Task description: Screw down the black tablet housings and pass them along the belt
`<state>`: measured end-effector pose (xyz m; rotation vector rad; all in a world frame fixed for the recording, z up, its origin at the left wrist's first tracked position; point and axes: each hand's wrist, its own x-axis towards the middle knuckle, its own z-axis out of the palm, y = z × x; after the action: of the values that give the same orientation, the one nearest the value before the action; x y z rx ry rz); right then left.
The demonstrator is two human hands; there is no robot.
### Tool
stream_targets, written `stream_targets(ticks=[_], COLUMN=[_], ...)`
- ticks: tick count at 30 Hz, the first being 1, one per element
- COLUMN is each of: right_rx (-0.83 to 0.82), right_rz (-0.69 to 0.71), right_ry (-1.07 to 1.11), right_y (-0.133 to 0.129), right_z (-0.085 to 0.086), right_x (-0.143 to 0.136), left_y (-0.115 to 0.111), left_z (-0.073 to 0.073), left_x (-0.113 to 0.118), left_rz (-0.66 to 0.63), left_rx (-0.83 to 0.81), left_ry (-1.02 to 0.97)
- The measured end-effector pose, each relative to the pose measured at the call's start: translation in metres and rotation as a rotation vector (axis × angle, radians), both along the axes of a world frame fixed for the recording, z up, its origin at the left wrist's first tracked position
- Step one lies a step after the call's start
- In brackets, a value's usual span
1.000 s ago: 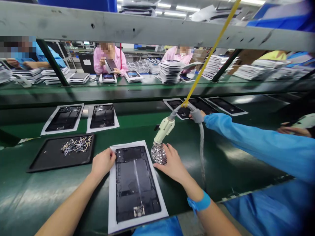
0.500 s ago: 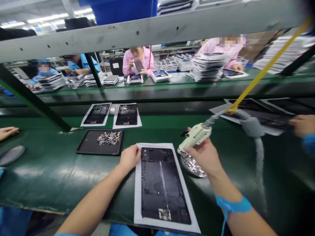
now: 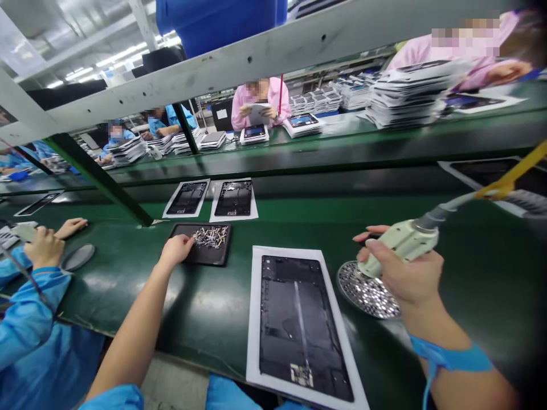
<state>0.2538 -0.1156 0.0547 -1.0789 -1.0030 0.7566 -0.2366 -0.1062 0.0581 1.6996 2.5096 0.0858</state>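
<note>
Since the earlier frame, my left hand (image 3: 176, 250) has left the top corner of the opened tablet housing (image 3: 294, 327) for the black tray (image 3: 203, 257), its fingers bent at the edge of the small-parts pile (image 3: 210, 236); I cannot tell whether they pinch one. My right hand (image 3: 416, 276) is wrapped firmly around the electric screwdriver (image 3: 399, 245), nose above the round dish (image 3: 347, 300) of shiny metal pieces (image 3: 370, 293). Between both hands, untouched, the housing lies on its white sheet (image 3: 255, 319). I judge three risks: a hasty pinch could lift several overlapping parts; a screwdriver knock could spill the dish; a brushing forearm could slide the unheld sheet.
</note>
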Motion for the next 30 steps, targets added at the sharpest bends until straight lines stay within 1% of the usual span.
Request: stream_targets(ticks=[3, 5, 8, 11, 13, 16, 18, 20, 22, 23, 25, 27, 28, 30], right_rx=[-0.008, -0.016, -0.023, -0.016, -0.002, 0.002, -0.008, -0.015, -0.013, -0.011, -0.01, -0.016, -0.019, -0.02], right_rz=[-0.011, -0.024, -0.039, -0.052, -0.05, -0.048, -0.057, -0.056, -0.044, -0.035, -0.026, -0.024, -0.022, -0.018], right_ry=[-0.038, -0.058, -0.086, -0.12, -0.13, -0.135, -0.13, -0.123, -0.12, -0.122, -0.127, -0.129, -0.131, -0.133], right_y=[0.0, 0.0, -0.001, -0.001, -0.001, -0.001, -0.001, -0.001, -0.002, -0.002, -0.003, -0.003, -0.004, -0.005], right_z=[-0.004, -0.006, -0.008, -0.008, -0.008, -0.007, -0.007, -0.006, -0.006, -0.006, -0.006, -0.007, -0.007, -0.008], right_x=[0.001, 0.002, 0.004, 0.005, 0.006, 0.006, 0.006, 0.006, 0.005, 0.004, 0.003, 0.002, 0.002, 0.002], left_y=[0.005, 0.008, 0.009, 0.007, 0.003, -0.007, -0.016, -0.023, -0.029, -0.031, -0.032, -0.029, -0.026, -0.02], left_z=[-0.009, -0.012, -0.01, -0.004, 0.004, 0.019, 0.03, 0.035, 0.03, 0.024, 0.007, -0.014, -0.024, -0.04], left_x=[-0.001, 0.0, 0.002, 0.003, 0.0, -0.006, -0.002, 0.015, 0.05, 0.072, 0.119, 0.156, 0.169, 0.183], left_rz=[0.087, 0.145, 0.193, 0.221, 0.23, 0.223, 0.171, 0.063, -0.082, -0.167, -0.353, -0.539, -0.607, -0.688], left_rx=[0.037, 0.083, 0.096, 0.094, 0.112, 0.228, 0.322, 0.358, 0.322, 0.283, 0.203, 0.199, 0.223, 0.288], left_ry=[-0.056, -0.186, -0.372, -0.455, -0.501, -0.599, -0.675, -0.707, -0.691, -0.675, -0.62, -0.547, -0.499, -0.39])
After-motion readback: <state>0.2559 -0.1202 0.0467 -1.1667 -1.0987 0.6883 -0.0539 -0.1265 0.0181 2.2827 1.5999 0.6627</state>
